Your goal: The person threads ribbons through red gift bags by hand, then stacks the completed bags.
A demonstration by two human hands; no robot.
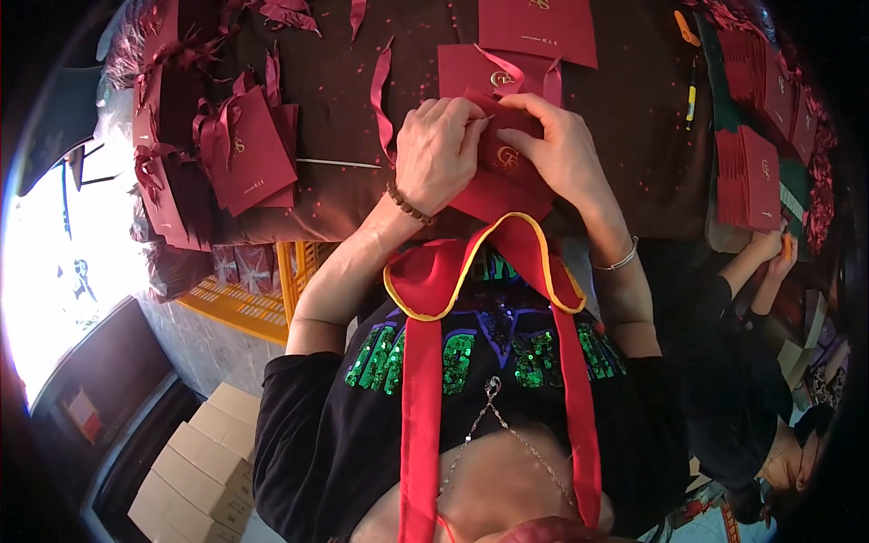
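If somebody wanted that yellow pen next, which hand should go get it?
Probably the right hand: the pen lies off to its right, and the left hand is farther away. Both hands are at the red paper, though.

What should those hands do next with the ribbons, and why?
Maybe gather the two ribbon ends into a bow: they lie untied just beyond the left hand and right hand, which both touch a red bag, while bags at left have tied ribbons.

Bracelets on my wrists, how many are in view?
2: a brown beaded bracelet on the wrist of the left hand, and a thin bangle on that of the right hand.
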